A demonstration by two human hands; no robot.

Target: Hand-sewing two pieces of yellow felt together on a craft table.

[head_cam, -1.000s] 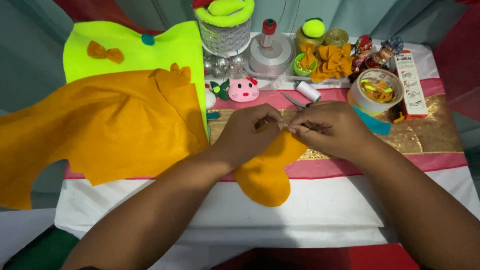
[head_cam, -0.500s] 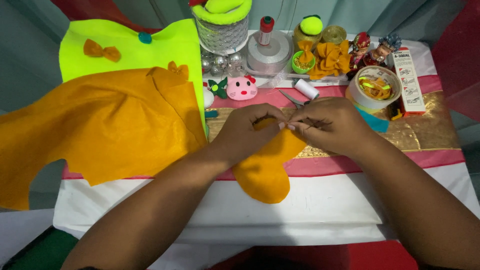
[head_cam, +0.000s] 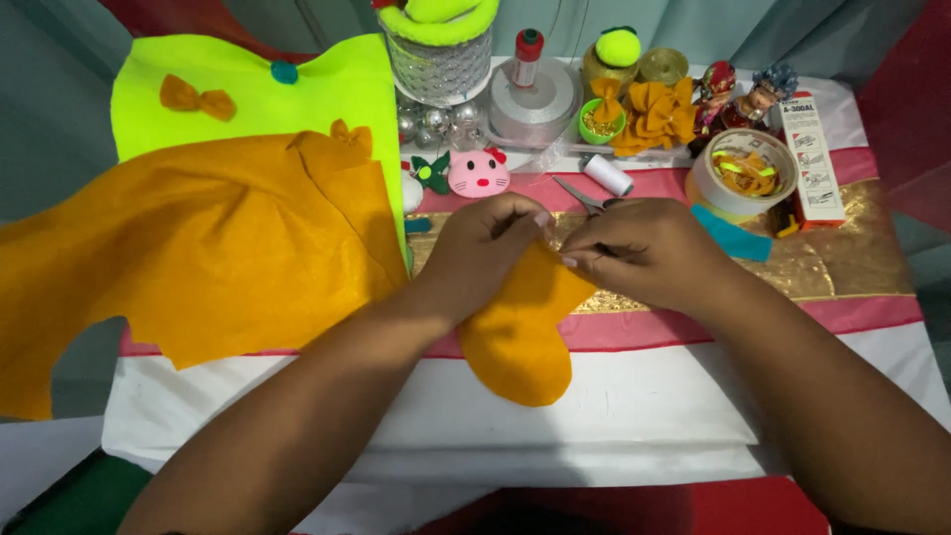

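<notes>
A rounded piece of orange felt (head_cam: 518, 337) lies on the table's front edge, its lower end hanging over the white cloth. My left hand (head_cam: 483, 250) pinches its upper edge with closed fingers. My right hand (head_cam: 646, 248) meets it from the right, fingertips pressed to the same edge. What lies between the fingertips is hidden. A pair of scissors (head_cam: 580, 195) lies just behind my right hand.
A large orange felt sheet (head_cam: 188, 248) drapes at the left over a neon yellow sheet (head_cam: 248, 94). At the back stand a pink cat-face decoration (head_cam: 478, 174), a white thread spool (head_cam: 607, 175), tape rolls (head_cam: 738, 175), a glue box (head_cam: 810, 154) and small figurines (head_cam: 738, 94).
Both hands stay on the orange piece's upper edge; the view has shifted slightly, and the fingers have barely moved.
</notes>
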